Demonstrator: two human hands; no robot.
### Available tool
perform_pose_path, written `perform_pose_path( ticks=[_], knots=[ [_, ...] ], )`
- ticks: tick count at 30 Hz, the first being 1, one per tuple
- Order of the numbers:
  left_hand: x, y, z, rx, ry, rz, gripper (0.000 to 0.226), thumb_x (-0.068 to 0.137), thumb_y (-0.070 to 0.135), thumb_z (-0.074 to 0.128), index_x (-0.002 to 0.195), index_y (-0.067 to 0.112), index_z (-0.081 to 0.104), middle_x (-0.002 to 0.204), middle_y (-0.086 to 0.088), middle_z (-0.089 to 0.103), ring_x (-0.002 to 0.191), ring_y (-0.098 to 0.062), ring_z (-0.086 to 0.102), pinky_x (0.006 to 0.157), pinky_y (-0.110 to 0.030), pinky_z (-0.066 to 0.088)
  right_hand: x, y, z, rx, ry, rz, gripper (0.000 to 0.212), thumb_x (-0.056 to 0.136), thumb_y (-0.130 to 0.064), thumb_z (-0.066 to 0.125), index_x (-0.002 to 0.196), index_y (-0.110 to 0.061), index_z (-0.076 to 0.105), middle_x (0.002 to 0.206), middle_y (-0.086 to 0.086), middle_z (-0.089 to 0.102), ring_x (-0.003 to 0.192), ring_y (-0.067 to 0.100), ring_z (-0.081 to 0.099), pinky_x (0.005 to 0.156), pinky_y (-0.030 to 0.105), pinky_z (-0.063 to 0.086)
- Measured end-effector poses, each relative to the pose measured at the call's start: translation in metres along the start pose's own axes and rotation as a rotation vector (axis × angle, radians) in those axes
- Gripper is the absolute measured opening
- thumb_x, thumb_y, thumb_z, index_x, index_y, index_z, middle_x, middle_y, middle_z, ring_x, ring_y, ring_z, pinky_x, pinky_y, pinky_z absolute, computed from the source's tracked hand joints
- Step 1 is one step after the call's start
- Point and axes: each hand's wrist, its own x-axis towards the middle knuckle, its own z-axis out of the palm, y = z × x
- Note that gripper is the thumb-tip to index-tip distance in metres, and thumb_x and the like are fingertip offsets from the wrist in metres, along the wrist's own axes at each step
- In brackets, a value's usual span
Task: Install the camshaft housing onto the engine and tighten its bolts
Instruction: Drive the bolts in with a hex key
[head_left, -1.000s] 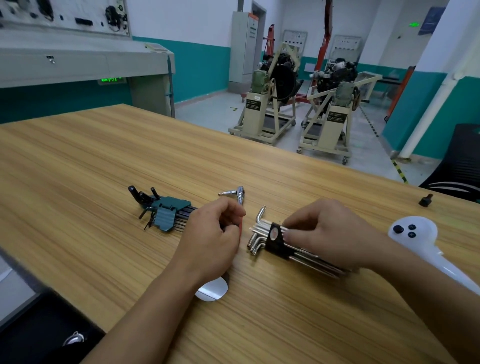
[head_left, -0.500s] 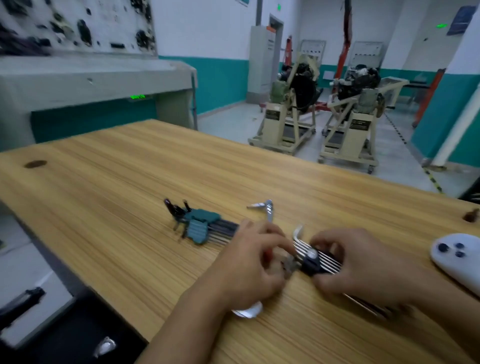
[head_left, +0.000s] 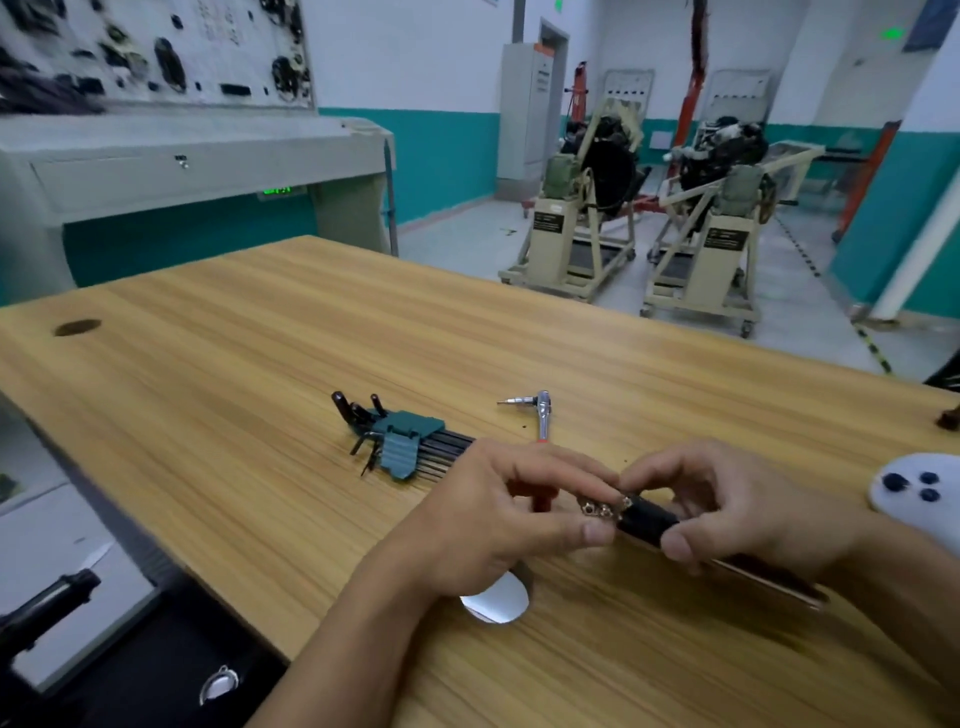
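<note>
Right grip (head_left: 743, 512) around hex-key set (head_left: 644, 520)

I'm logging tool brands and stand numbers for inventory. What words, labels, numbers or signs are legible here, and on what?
Nothing can be read.
Green lit display under the grey bench: blurred, unreadable.
Black plate on the left engine stand: too small.
Black plate on the right engine stand: too small.
Green sign high on the far wall: blurred.
Black hex key set, teal hex key set: no marking visible.

Wooden table (head_left: 260, 364), white-and-teal walls (head_left: 447, 156), grey floor (head_left: 467, 244), grey console bench (head_left: 182, 166), two engine stands (head_left: 571, 254)
</note>
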Motion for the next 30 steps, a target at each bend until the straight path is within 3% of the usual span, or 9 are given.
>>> perform_pose_path(
  ticks=[3,8,11,14,19,22,25,28,30],
  knots=[
    [0.000,0.003,0.002,-0.095,-0.017,0.032,0.024,0.075,-0.009,0.077,0.098,-0.002,0.075,0.104,-0.012,0.076,0.094,-0.021,0.071,0.087,-0.026,0.054,0.000,0.001,0.002,0.048,-0.067,-0.018,0.053,0.059,-0.028,0.084,0.107,-0.010,0.073,0.068,0.013,0.063,0.049,0.014,0.056,0.044,0.017,0.045],
    [0.002,0.003,0.002,-0.152,0.062,0.004,0.055,0.077,0.011,0.079,0.125,0.036,0.066,0.089,0.000,0.076,0.082,-0.008,0.068,0.074,-0.024,0.051,0.001,0.000,0.010,0.075,-0.075,-0.061,0.041,0.064,-0.027,0.082,0.101,-0.012,0.074,0.062,0.009,0.060,0.047,0.014,0.053,0.042,0.018,0.043],
    [0.003,0.003,0.004,-0.136,0.090,0.005,0.046,0.076,0.026,0.079,0.121,0.034,0.070,0.082,0.005,0.073,0.074,-0.009,0.063,0.072,-0.033,0.049,0.002,0.000,0.015,0.075,-0.023,-0.066,0.037,0.064,-0.028,0.081,0.097,-0.013,0.074,0.062,0.009,0.059,0.048,0.015,0.051,0.041,0.020,0.043],
    [0.004,0.003,0.006,-0.143,0.112,-0.012,0.037,0.080,0.024,0.078,0.116,0.031,0.074,0.075,0.008,0.069,0.069,-0.015,0.058,0.069,-0.047,0.045,0.002,-0.001,0.019,0.049,-0.002,-0.069,0.030,0.065,-0.030,0.081,0.091,-0.019,0.075,0.064,0.015,0.055,0.051,0.024,0.049,0.042,0.022,0.043],
    [0.003,0.005,0.006,-0.143,0.157,-0.041,0.037,0.071,0.042,0.076,0.106,0.031,0.077,0.075,0.006,0.071,0.069,-0.011,0.058,0.068,-0.042,0.046,0.003,0.003,0.025,0.032,0.074,-0.059,0.032,0.063,-0.030,0.081,0.091,-0.016,0.073,0.066,0.021,0.054,0.054,0.029,0.047,0.041,0.025,0.041],
    [0.003,0.005,0.007,-0.142,0.194,-0.046,0.042,0.071,0.045,0.075,0.110,0.029,0.076,0.078,0.003,0.070,0.072,-0.022,0.059,0.074,-0.044,0.049,0.004,0.004,0.029,0.058,0.144,-0.047,0.034,0.060,-0.031,0.082,0.089,-0.016,0.073,0.064,0.019,0.055,0.054,0.029,0.046,0.041,0.025,0.039],
    [0.004,0.004,0.011,-0.098,0.257,-0.043,0.041,0.080,0.046,0.074,0.117,0.029,0.073,0.085,0.002,0.073,0.083,-0.037,0.067,0.090,-0.054,0.052,0.005,0.002,0.034,0.025,0.318,-0.071,0.035,0.057,-0.034,0.082,0.089,-0.025,0.074,0.059,0.006,0.062,0.045,0.016,0.050,0.045,0.022,0.038],
    [0.002,0.003,0.014,0.008,0.360,-0.025,0.047,0.079,0.055,0.070,0.117,0.027,0.071,0.082,0.002,0.069,0.068,-0.032,0.064,0.082,-0.054,0.055,0.007,0.005,0.039,-0.138,0.644,-0.087,0.036,0.058,-0.035,0.087,0.089,-0.028,0.072,0.065,-0.001,0.068,0.049,0.009,0.054,0.054,0.019,0.042],
    [0.001,0.000,0.016,0.082,0.447,-0.025,0.048,0.073,0.058,0.073,0.107,0.025,0.073,0.078,-0.001,0.071,0.069,-0.026,0.068,0.076,-0.047,0.057,0.008,0.007,0.041,-0.222,0.758,-0.103,0.034,0.062,-0.031,0.089,0.088,-0.028,0.069,0.059,-0.011,0.065,0.045,0.007,0.050,0.050,0.016,0.039]
  ],
)
